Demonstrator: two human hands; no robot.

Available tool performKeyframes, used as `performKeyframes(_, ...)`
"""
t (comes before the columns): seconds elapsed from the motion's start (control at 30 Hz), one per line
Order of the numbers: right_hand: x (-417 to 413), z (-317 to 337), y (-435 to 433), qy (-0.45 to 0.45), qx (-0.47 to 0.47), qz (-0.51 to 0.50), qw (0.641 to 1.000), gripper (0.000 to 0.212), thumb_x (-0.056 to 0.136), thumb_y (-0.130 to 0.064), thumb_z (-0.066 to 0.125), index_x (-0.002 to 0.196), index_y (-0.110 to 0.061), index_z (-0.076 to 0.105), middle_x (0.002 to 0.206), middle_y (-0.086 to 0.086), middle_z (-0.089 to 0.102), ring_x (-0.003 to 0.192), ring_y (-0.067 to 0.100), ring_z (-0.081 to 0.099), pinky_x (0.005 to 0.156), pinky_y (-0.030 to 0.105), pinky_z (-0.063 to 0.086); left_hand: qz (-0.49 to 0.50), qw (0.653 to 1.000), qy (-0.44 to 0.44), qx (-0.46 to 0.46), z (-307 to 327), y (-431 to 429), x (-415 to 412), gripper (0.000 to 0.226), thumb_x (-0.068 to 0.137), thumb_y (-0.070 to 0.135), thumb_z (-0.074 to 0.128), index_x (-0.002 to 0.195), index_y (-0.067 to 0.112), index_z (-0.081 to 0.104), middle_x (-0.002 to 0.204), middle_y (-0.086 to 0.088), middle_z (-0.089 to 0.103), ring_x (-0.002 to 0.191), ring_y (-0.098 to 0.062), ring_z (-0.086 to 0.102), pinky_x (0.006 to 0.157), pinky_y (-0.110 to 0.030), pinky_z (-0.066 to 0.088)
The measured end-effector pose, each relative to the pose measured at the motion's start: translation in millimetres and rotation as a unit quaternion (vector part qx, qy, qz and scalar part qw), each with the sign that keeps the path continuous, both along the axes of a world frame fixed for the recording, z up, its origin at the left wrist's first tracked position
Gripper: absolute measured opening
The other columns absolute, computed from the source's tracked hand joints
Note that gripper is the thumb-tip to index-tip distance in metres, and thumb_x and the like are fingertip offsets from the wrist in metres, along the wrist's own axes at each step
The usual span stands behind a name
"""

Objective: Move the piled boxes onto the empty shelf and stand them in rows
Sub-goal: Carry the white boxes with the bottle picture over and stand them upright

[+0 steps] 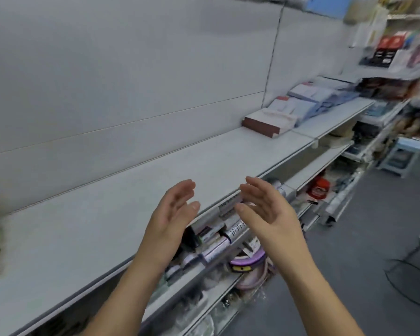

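Note:
A long white shelf (121, 214) runs from lower left to upper right, its near stretch bare. Further along it lies a pile of flat boxes (308, 103), white and pale blue, some leaning on each other, with a brown-edged white box (267, 122) at the near end of the pile. My left hand (172, 214) and my right hand (264, 209) hover over the shelf's front edge, palms facing each other, fingers relaxed, holding nothing. Both hands are well short of the pile.
Below the shelf edge a lower shelf holds small boxes and rolls (216, 236) and a purple ribbon spool (247, 260). More stocked shelves (393, 52) stand at the far right. A pale blue stool (400, 158) and a black wire stand (417, 275) sit on the grey floor.

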State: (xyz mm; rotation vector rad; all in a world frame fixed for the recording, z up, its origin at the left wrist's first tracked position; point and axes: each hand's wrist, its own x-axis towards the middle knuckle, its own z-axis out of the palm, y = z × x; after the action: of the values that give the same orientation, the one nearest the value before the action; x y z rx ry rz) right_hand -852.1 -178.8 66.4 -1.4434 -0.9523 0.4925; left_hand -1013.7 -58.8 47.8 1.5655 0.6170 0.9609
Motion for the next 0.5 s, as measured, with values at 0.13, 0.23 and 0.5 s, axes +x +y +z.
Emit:
performKeyframes(0.13, 77, -4, -28, 0.012, 0.005, -0.03, 0.999, 0.045, 0.091, -0.023, 0.074, 0.129, -0.041, 0.059, 0.125, -0.019, 0.067, 0.122, 0.001, 0.06, 0.108, 0.037, 0.048, -0.029, 1.0, 0.005, 0.0, 3, -19, 87, 0.044, 0.086, 0.035, 0.06, 0.131, 0.032, 0.06, 0.133, 0.021, 0.065, 0.126, 0.003, 0.057, 0.096, -0.016, 0.044)
performKeyframes(0.23, 128, -10, -44, 0.017, 0.0, -0.045, 0.999, 0.047, 0.09, -0.023, 0.075, 0.13, -0.041, 0.059, 0.126, -0.019, 0.066, 0.121, 0.001, 0.061, 0.108, 0.038, 0.048, -0.04, 0.999, 0.007, -0.005, 4, -27, 146, 0.04, 0.092, 0.024, 0.066, 0.131, 0.025, 0.061, 0.132, 0.015, 0.066, 0.121, 0.005, 0.06, 0.087, -0.007, 0.048)
performKeyframes(0.5, 242, -21, -37, 0.036, -0.003, -0.085, 0.996, 0.05, 0.089, -0.021, 0.075, 0.133, -0.037, 0.057, 0.125, -0.017, 0.067, 0.119, 0.0, 0.062, 0.106, 0.028, 0.049, -0.073, 0.996, 0.044, -0.007, -6, -12, 268, 0.041, 0.094, 0.029, 0.067, 0.134, 0.031, 0.059, 0.131, 0.02, 0.066, 0.121, 0.008, 0.058, 0.094, -0.011, 0.047)
